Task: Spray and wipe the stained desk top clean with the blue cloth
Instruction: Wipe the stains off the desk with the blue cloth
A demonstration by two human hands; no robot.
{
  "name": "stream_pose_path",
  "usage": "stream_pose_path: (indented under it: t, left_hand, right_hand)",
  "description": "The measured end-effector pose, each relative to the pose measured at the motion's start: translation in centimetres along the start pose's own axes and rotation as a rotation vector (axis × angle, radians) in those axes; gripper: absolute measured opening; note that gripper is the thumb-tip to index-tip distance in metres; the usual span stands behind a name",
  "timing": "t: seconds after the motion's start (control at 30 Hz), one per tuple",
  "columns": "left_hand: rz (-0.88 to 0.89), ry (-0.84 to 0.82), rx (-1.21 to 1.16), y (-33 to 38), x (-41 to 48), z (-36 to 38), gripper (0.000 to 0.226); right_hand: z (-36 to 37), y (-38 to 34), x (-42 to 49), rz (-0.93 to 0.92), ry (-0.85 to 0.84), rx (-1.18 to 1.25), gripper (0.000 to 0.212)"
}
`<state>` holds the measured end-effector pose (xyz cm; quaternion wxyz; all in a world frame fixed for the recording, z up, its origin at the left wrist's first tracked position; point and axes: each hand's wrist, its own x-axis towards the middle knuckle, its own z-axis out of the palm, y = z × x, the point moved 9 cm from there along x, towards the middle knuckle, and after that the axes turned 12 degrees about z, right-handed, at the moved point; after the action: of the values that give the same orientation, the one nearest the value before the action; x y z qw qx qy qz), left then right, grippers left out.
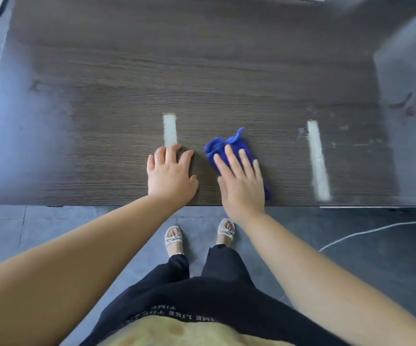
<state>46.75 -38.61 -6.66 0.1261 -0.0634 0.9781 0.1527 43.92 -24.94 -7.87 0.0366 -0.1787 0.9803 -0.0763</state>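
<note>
2 hands work near the front edge of the desk top [202, 78] in the head view, the only view there is. The right hand [243, 182] lies flat with its fingers spread, pressing the crumpled blue cloth [223, 146] onto the dark wood-grain surface; it pins the cloth under the palm and fingers without closing around it. The left hand [170, 174] rests open on the bare wood just beside it, holding nothing, fingertips touching the near end of a short pale strip [170, 129]. A longer pale strip [318, 161] lies off to the right, with faint whitish smears [344, 136] beyond it. No spray bottle shows.

The step looks like wiping. To do it well, I would keep the palm flat so the whole pad of cloth bears down, and refold the bunched cloth so a broad face meets the wood. Overlapping strokes along the grain, carried right toward the smears, should serve best, with the left hand bracing. Whether the pale strips are stains or tape, I cannot tell, so rub them gently at first.
</note>
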Motion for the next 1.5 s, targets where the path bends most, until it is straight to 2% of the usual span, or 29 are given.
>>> stream_pose_path:
  t: [0.07,0.1,0.13,0.17,0.23,0.3,0.33,0.37,0.4,0.5,0.6,0.67,0.73,0.83,0.87,0.9,1.03,1.13,1.17,1.23,1.3,1.37,1.43,1.5]
  left_hand:
    - [0.007,0.007,0.012,0.1,0.0,-0.1,0.058]
    - [0.010,0.005,0.016,0.2,0.0,-0.2,0.059]
    - [0.012,-0.001,0.013,0.1,0.0,-0.2,0.060]
    - [0.010,-0.012,0.007,0.0,0.0,-0.2,0.060]
    - [-0.006,-0.019,-0.015,-0.2,0.0,-0.3,0.059]
    - [-0.013,-0.012,-0.049,-0.4,0.0,-0.5,0.057]
    - [-0.015,-0.003,-0.078,-0.5,-0.1,-0.6,0.055]
    - [-0.020,0.012,-0.115,-0.6,-0.2,-0.7,0.053]
    - [-0.030,0.035,-0.151,-1.1,-0.4,-0.9,0.051]
    - [-0.092,0.109,-0.156,-3.3,-1.6,-1.8,0.048]
    - [-0.228,0.126,-0.105,-7.0,-3.6,-2.4,0.050]
    - [-0.306,0.094,-0.078,-9.3,-4.7,-2.4,0.054]
    - [-0.348,0.061,-0.050,-11.1,-5.5,-2.4,0.059]
    - [-0.351,0.017,-0.050,-12.0,-6.0,-2.1,0.064]
    - [-0.353,0.017,-0.070,-12.2,-6.2,-2.1,0.063]
    - [-0.361,0.038,-0.101,-12.3,-6.3,-2.2,0.061]
    - [-0.433,0.198,-0.266,-14.1,-7.4,-3.5,0.048]
    - [-0.412,0.226,-0.284,-14.7,-7.9,-3.9,0.044]
    - [-0.400,0.228,-0.276,-14.7,-8.0,-4.0,0.043]
    - [-0.392,0.213,-0.257,-14.6,-8.0,-3.9,0.041]
    - [-0.390,0.178,-0.247,-14.4,-7.7,-3.8,0.041]
    - [-0.398,0.168,-0.258,-14.6,-7.3,-4.0,0.041]
    - [-0.419,0.156,-0.285,-15.0,-7.4,-4.0,0.041]
    - [-0.424,0.160,-0.298,-15.4,-7.4,-4.0,0.039]
  right_hand:
    - [-0.3,0.9,-0.6,-0.281,-0.080,-0.050,0.045]
    - [-0.6,2.9,-0.3,-0.340,-0.082,-0.084,0.045]
    - [-1.1,5.4,0.7,-0.316,-0.048,-0.109,0.046]
    - [-1.5,8.4,2.0,-0.211,-0.034,-0.114,0.047]
    - [-2.1,13.3,4.3,0.129,-0.057,-0.043,0.047]
    - [-2.3,14.0,5.2,0.469,-0.004,0.019,0.047]
    - [-2.1,12.5,5.1,0.548,0.005,0.035,0.048]
    - [-1.7,10.0,5.1,0.526,0.018,0.046,0.048]
    - [-1.4,6.4,5.0,0.414,0.045,0.054,0.048]
    - [0.2,-2.9,1.8,-0.050,0.006,0.006,0.047]
    - [0.6,-5.0,-0.1,-0.394,-0.098,-0.031,0.045]
    - [0.4,-3.8,1.9,-0.531,-0.082,-0.080,0.045]
    - [0.2,-2.3,6.6,-0.414,-0.061,-0.079,0.045]
    - [0.0,-2.5,10.9,-0.013,-0.045,-0.010,0.049]
    - [0.3,-4.1,10.2,0.024,-0.018,-0.009,0.050]
    - [0.4,-6.1,8.7,-0.022,0.011,-0.006,0.050]
    - [2.2,-13.1,-0.4,-0.519,-0.080,-0.047,0.048]
    - [2.5,-14.6,1.8,-0.715,-0.152,-0.062,0.045]
    - [2.5,-15.3,4.0,-0.743,-0.125,-0.079,0.045]
    - [2.2,-15.9,10.2,-0.607,-0.099,-0.068,0.046]
    - [2.1,-15.0,15.3,-0.347,-0.131,-0.046,0.045]
    - [2.3,-14.9,15.8,-0.197,-0.109,-0.028,0.045]
    - [2.1,-16.2,11.7,-0.253,-0.044,-0.023,0.047]
    - [2.5,-17.6,5.4,-0.449,-0.042,-0.016,0.047]
